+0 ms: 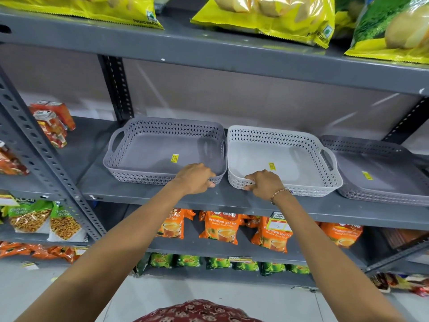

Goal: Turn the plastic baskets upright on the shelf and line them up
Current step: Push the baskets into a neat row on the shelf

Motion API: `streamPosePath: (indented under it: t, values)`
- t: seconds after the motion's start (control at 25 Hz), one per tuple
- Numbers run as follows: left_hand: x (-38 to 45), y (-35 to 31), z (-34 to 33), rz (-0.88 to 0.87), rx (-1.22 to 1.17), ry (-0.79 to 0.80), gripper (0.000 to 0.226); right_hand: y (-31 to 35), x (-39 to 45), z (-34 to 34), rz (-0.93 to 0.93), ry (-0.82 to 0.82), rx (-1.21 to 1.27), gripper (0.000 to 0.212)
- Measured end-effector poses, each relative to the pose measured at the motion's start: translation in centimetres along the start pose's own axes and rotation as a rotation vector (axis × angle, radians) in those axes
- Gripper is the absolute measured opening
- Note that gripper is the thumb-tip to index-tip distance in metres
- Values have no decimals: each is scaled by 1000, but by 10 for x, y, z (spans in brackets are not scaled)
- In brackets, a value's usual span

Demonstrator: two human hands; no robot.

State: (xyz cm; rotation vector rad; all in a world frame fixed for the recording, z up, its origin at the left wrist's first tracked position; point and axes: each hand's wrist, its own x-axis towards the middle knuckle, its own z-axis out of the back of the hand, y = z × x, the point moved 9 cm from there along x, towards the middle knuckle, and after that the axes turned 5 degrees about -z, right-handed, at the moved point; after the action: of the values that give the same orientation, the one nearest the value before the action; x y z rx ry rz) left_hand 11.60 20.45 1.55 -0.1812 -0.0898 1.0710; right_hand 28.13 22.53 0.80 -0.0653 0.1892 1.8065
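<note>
baskets sit open side up along the shelf (148, 198) front edge.
left hand (193, 177) grips the purple basket (160, 145) rim; right hand (264, 183) grips the white basket (278, 159) rim.

Bright even overhead light, glare streaks on the back panel (301, 105), wide-angle bending at edges.

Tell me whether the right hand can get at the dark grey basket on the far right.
Probably yes. The right hand grips the white basket next to the dark grey basket, whose front rim is uncovered, with nothing between them; it must let go first.
</note>
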Motion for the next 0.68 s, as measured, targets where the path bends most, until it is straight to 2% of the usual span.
streamPosePath:
  t: [0.32, 0.68]
  values:
    - [2, 4, -2, 4, 9, 9, 33, 1, 0, -1, 17, -1, -17, 36]
    - [1, 1, -2, -4, 6, 20, 25, 1, -1, 1, 18, -7, -5, 35]
